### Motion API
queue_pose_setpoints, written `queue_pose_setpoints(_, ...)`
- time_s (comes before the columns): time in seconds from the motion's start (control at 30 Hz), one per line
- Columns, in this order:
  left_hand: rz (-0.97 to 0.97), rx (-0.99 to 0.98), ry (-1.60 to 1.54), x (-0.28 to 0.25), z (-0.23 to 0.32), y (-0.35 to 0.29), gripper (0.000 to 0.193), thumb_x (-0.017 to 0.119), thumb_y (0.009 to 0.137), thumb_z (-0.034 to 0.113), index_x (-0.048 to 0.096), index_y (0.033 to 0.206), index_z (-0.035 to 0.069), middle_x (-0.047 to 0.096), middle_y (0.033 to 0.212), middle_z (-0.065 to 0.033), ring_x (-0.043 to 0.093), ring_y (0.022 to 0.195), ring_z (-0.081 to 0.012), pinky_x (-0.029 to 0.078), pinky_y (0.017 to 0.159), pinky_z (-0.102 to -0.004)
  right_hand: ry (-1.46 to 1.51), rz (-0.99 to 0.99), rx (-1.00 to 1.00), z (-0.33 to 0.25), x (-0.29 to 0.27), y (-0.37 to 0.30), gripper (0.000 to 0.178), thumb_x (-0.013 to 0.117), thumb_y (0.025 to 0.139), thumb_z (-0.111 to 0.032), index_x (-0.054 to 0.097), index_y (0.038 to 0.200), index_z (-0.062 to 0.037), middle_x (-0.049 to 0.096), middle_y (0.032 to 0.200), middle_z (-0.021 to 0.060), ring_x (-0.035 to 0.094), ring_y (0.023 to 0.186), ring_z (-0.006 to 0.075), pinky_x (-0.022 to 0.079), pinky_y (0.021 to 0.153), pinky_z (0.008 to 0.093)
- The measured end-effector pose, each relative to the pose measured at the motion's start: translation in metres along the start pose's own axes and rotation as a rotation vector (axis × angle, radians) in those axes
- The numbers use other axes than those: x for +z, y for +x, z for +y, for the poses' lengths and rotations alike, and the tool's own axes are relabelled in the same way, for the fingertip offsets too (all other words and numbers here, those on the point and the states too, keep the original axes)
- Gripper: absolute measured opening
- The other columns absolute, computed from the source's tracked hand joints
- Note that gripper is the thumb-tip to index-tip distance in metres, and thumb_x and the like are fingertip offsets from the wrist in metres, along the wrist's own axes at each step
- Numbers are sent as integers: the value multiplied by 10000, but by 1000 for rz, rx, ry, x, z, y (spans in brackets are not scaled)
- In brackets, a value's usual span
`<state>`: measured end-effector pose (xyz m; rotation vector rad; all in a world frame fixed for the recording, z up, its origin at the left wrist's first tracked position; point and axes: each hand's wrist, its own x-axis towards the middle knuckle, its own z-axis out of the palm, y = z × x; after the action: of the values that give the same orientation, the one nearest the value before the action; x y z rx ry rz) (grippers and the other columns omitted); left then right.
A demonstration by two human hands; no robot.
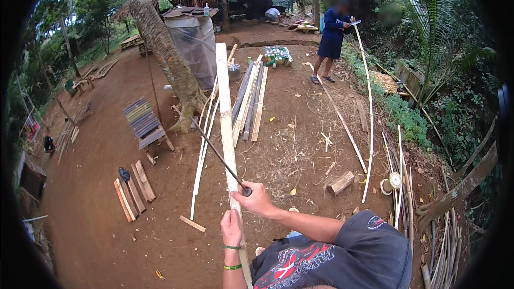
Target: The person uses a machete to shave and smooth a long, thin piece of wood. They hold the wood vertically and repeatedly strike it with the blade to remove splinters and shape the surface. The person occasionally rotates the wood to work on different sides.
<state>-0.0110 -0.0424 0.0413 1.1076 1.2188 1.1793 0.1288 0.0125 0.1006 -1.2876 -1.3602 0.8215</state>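
Note:
A long pale split-bamboo slat (227, 128) stands up in front of me, running from my lap to well above my hands. My left hand (231, 229), with green and yellow bands at the wrist, is closed around its lower part. Just above it, my right hand (257, 201) grips a long knife (217, 152) with a dark, narrow blade. That blade slants up and left across the slat; whether its edge touches the slat I cannot tell. The fingers of my right hand partly hide the knife's handle.
Bamboo lengths (249, 101) lie ahead on the dirt. A leaning tree trunk (163, 37) and slatted panel (143, 122) are at left. A short log (340, 183) and poles (409, 203) lie right. Another person (332, 35) stands at far right, holding a long strip (369, 101).

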Motion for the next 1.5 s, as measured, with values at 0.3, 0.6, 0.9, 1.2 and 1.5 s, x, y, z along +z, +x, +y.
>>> queue_pose_setpoints(0.3, 186, 8, 402, -29, -59, -69, 323, 522, 1015, 283, 571, 868, -1, 566, 657, -55, 536, 584, -144, 457, 556, -344, -82, 1, -68, -8, 4, 0, 314, 729, 809, -264, 598, 684, -8, 513, 517, 116, 523, 460, 204, 422, 487, 378)
queue_pose_setpoints(0.6, 157, -62, 14, -35, -43, -43, 374, 428, 1056, 349, 441, 762, 118, 414, 542, 40, 373, 411, -42, 307, 364, -209, -329, -104, -182, 0, -39, 19, 334, 699, 849, -279, 590, 650, -33, 551, 512, 147, 587, 450, 308, 421, 451, 420)
queue_pose_setpoints(0.9, 24, -213, -102, -22, -14, -4, 466, 349, 1057, 446, 480, 738, 131, 421, 543, 34, 340, 409, -55, 267, 358, -221, -660, -413, -486, 49, -16, -36, 158, 682, 706, -204, 585, 699, -79, 631, 610, 130, 668, 613, 327, 511, 556, 463)
queue_pose_setpoints(1.2, -102, -217, -91, -17, -33, -43, 509, 317, 1057, 471, 425, 687, 138, 405, 514, 25, 318, 392, -63, 276, 352, -228, -789, -21, -286, 27, -118, 138, 181, 593, 873, -156, 620, 723, -59, 490, 499, -10, 397, 380, 64, 315, 326, 269)
queue_pose_setpoints(1.5, -5, 14, 160, -25, -61, -43, 513, 334, 1055, 447, 427, 675, 115, 400, 502, 19, 346, 407, -83, 291, 387, -264, -1077, -373, -523, 29, -86, 86, 119, 621, 763, -239, 653, 707, -139, 575, 522, 47, 593, 474, 190, 512, 517, 409)
